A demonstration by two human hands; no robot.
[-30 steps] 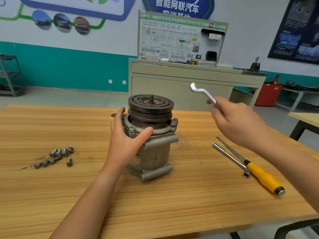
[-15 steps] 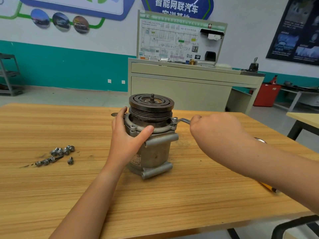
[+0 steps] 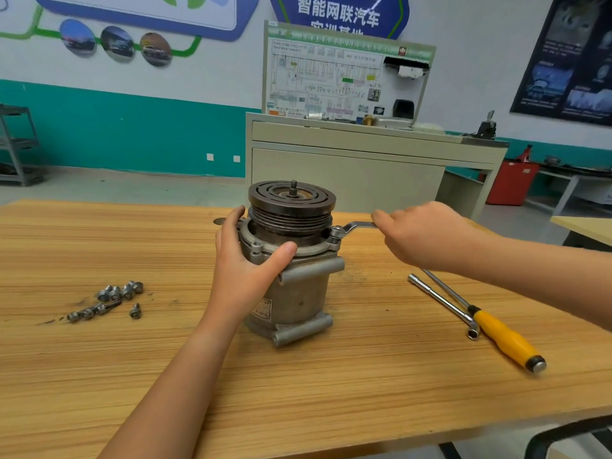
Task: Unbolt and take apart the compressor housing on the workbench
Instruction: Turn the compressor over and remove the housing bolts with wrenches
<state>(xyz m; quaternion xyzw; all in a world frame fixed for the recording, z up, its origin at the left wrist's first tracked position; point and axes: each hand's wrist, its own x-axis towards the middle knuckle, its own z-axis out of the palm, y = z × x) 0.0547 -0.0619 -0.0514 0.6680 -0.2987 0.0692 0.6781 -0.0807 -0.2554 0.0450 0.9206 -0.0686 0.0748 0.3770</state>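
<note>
While upright, compressor (image 3: 304,293) in left hand (image 3: 241,273)

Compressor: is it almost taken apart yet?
Not yet. Done: several loose bolts lie on the workbench. In hand: the left hand grips the compressor while the right hand holds a wrench on a flange bolt at the right. Left: a front bolt sits in the flange too, and the compressor is in one piece.

Bare table (image 3: 331,399) in front of the compressor (image 3: 298,293) gives you passage. Loose bolts (image 3: 109,299) obstruct your left; socket wrench (image 3: 442,301) and screwdriver (image 3: 506,336) obstruct your right.
</note>
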